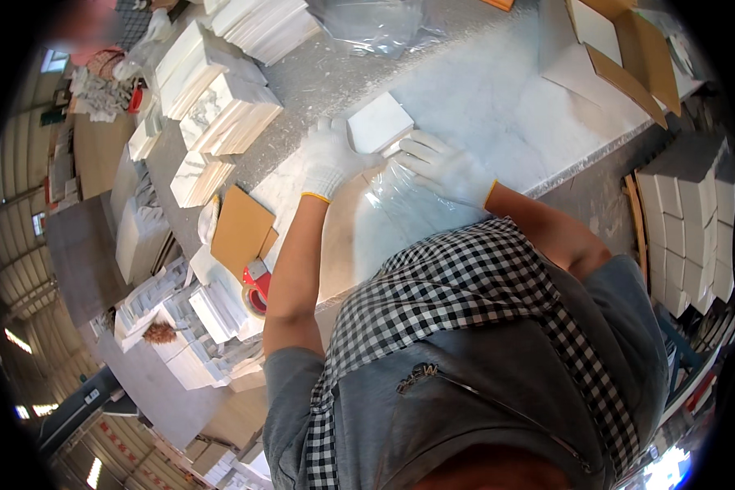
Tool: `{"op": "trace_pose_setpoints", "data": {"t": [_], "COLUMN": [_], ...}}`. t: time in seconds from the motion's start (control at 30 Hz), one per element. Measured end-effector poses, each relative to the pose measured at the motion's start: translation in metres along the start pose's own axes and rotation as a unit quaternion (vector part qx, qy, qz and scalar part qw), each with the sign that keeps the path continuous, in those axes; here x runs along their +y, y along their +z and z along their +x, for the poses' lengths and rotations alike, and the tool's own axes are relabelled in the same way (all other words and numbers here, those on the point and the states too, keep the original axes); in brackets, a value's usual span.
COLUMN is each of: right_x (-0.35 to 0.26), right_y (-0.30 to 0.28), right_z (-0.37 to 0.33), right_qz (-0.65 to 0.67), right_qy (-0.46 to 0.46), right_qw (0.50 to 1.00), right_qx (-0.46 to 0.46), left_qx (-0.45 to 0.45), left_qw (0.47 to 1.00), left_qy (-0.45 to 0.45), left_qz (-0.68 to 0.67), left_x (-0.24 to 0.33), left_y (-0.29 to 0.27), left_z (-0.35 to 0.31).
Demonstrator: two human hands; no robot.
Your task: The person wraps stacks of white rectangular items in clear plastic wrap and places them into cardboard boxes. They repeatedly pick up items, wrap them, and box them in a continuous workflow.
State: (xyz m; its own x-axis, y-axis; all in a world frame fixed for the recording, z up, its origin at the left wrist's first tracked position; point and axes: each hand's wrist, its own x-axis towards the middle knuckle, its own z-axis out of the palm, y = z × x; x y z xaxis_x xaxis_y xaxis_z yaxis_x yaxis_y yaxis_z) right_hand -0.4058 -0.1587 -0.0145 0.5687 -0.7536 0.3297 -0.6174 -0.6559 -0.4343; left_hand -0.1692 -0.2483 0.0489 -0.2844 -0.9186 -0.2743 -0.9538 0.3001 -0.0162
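Note:
A short stack of white square tiles (377, 122) lies on the pale marble tabletop (510, 114) in front of me. My left hand (332, 155), in a white knit glove, rests along its left side with the fingers stretched out. The thumb reaches across the near corner. My right hand (441, 166), gloved alike, is at the near right corner, its fingers closed on a clear plastic bag (400, 194). The bag spreads from the tiles toward my checked apron. The gloves partly hide the near edge of the stack and the bag's upper edge.
Stacked marbled tiles (224, 110) stand to the left. A cardboard piece (242, 231) and a red tape dispenser (256, 282) lie by my left forearm. Clear plastic bags (376, 24) lie at the back; an open carton (629, 61) stands far right, above white block stacks (686, 220).

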Motion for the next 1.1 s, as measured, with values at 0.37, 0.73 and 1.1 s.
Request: {"op": "trace_pose_setpoints", "data": {"t": [0.37, 0.73, 1.1], "right_x": [-0.032, -0.047, -0.097], "right_y": [-0.025, 0.021, 0.035], "right_z": [-0.053, -0.201, -0.157], "right_qz": [0.129, 0.337, 0.462], "right_qy": [0.211, 0.491, 0.324], "right_qw": [0.967, 0.791, 0.806], "right_qx": [-0.05, -0.142, -0.177], "left_qx": [-0.036, -0.008, 0.12], "left_qw": [0.999, 0.993, 0.981], "left_qy": [0.007, -0.002, -0.072], "left_qz": [-0.019, -0.118, -0.132], "left_x": [0.017, 0.014, -0.025], "left_y": [0.007, 0.007, 0.049], "left_z": [-0.007, -0.026, -0.116]}}
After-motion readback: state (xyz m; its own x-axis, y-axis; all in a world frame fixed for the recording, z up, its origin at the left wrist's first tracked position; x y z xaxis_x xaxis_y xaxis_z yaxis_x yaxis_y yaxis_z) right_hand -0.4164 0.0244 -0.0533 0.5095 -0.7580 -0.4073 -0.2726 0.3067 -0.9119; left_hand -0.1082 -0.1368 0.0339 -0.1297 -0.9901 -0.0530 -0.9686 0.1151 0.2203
